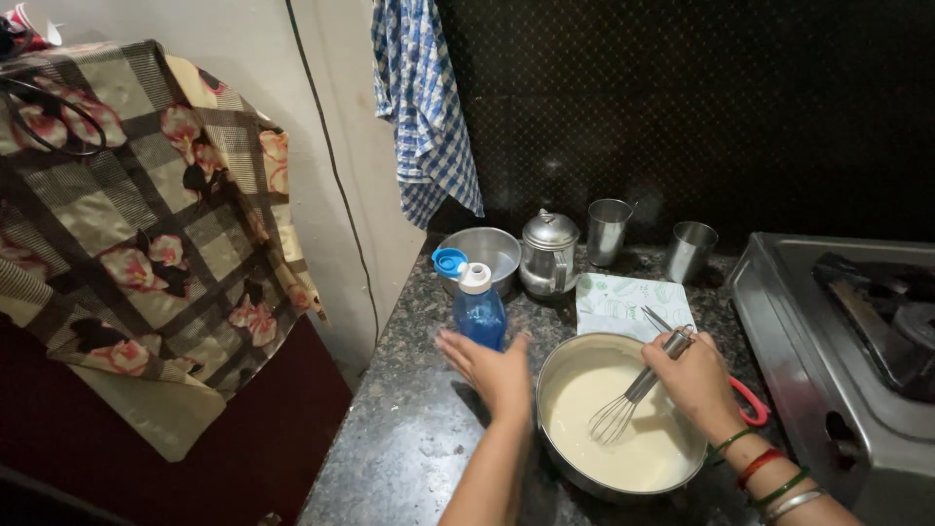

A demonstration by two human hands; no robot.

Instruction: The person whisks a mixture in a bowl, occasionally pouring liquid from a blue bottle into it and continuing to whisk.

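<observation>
Whisk in batter, bottle at left hand

Whisk [633,394] stands tilted in a steel pan [558,365] of pale batter [638,443], wire head sunk in the mix, handle up toward the stove [838,341].

- Counter [409,429]: dark speckled stone; pan sits at its near edge, just left of the stove.
- Cloth: patterned one [146,224] draped at far left; blue checked towel [424,107] hangs on the wall.
- Behind the pan: steel bowl [484,251], small lidded kettle [548,253], two steel cups [609,231], folded printed napkin [623,302].
- Bottle [479,307]: blue, white cap flipped open, upright just left of the pan.
- Right hand [696,380]: fist closed round the whisk handle; bangles at the wrist. Something red shows under the wrist; cannot tell what.
- Left hand [492,368]: open, fingers spread, palm down, between bottle and pan rim. Fingertips near the bottle base; contact cannot be told.
</observation>
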